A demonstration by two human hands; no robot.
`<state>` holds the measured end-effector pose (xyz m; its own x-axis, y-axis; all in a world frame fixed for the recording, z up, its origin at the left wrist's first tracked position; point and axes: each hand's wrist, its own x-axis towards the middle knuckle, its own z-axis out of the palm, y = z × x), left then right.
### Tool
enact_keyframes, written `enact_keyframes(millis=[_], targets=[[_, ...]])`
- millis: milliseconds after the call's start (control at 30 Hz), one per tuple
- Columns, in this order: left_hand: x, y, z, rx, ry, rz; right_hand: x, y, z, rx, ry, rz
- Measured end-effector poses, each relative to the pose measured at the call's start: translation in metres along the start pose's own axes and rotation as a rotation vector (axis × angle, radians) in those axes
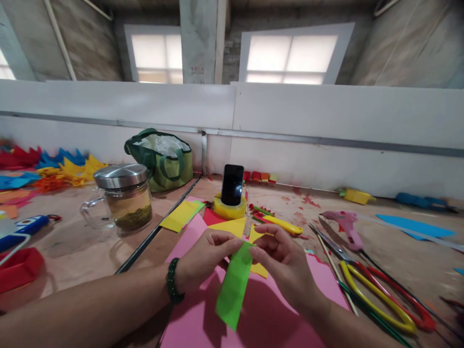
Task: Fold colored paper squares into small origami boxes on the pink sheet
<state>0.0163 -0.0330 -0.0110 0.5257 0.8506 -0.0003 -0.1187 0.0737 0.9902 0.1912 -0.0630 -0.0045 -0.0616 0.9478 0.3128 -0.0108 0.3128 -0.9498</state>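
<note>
A strip of bright green paper [235, 285] hangs between my two hands, its lower end slanting down to the left. My left hand [208, 253], with a dark green bead bracelet at the wrist, pinches the strip's upper left edge. At the upper right corner, the thumb and fingers of my right hand [284, 258] close on the same strip. Beneath the hands lies a large pink sheet [270, 321]. Yellow paper pieces [232, 226] lie on it just beyond my fingers, partly covered by them.
Scissors [377, 295] and a pink glue gun [346, 227] lie at the right. A phone [232, 184] leans upright on a yellow tape roll [229, 209], near a yellow cutter [284, 225]. At the left stand a lidded glass tea mug [126, 203] and a green bag [170, 169].
</note>
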Motion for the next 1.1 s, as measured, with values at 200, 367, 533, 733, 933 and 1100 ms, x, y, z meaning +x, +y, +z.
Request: enact_keyframes(millis=[200,367,533,733,933,1100], targets=[[0.005,-0.003,0.001,0.124,-0.029,-0.068,0.008,0.001,-0.005,0.057,0.009,0.094],[0.008,-0.008,0.002,0.249,0.017,-0.017,0.011,0.006,-0.006,-0.034,-0.050,0.156],[-0.002,-0.009,0.006,0.877,0.028,0.117,0.018,0.029,-0.021,-0.383,-0.149,0.122],[-0.027,-0.011,0.030,1.729,-0.211,0.388,0.022,0.041,-0.038,-0.866,-0.319,0.089],[-0.044,-0.017,0.042,1.905,-0.258,0.313,0.028,0.017,-0.030,-1.077,-0.466,0.134],[-0.045,-0.012,0.043,1.873,-0.255,0.241,0.043,0.003,-0.018,-1.036,-0.651,0.279]])
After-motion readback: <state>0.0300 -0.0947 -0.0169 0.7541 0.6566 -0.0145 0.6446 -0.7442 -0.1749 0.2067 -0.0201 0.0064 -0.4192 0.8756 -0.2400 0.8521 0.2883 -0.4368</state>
